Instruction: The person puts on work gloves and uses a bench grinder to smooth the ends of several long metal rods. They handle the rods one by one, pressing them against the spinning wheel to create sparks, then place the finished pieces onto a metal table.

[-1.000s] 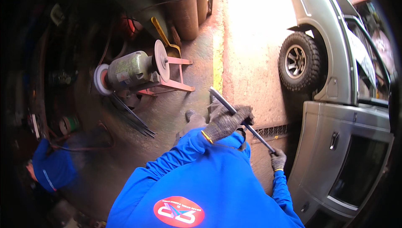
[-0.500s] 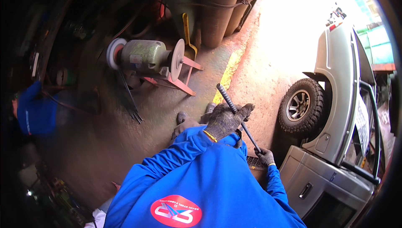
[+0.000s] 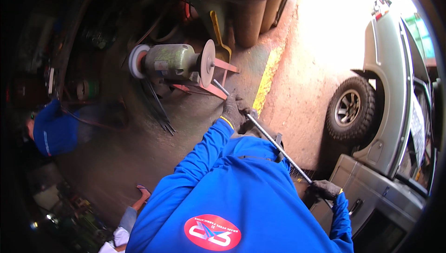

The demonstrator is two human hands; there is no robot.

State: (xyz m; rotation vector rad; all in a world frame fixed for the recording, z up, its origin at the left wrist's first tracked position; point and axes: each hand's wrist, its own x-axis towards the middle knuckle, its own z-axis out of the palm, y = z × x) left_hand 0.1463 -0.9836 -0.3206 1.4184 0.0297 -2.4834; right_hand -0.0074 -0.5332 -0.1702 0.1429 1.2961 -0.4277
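A long ribbed steel rebar lies slantwise in front of me, held in both gloved hands. My left hand, in a dark knit glove with a yellow cuff edge, is closed round it near its far end. My right hand, also gloved, grips it near the lower end, close to the vehicle. The rebar's tip is just below the right-hand wheel of a green bench grinder; whether they touch I cannot tell. A pale wheel sits on the grinder's left side.
The grinder stands on a red metal stand. Thin dark rods hang below it. Behind are a yellow-handled tool and brown cylinders. A silver vehicle with a wheel stands at right. People in blue and pale clothing are at left.
The rebar's far end has swung left to the grinder's right wheel. My left hand moved left with it; my right hand moved right and nearer. The view has shifted slightly.
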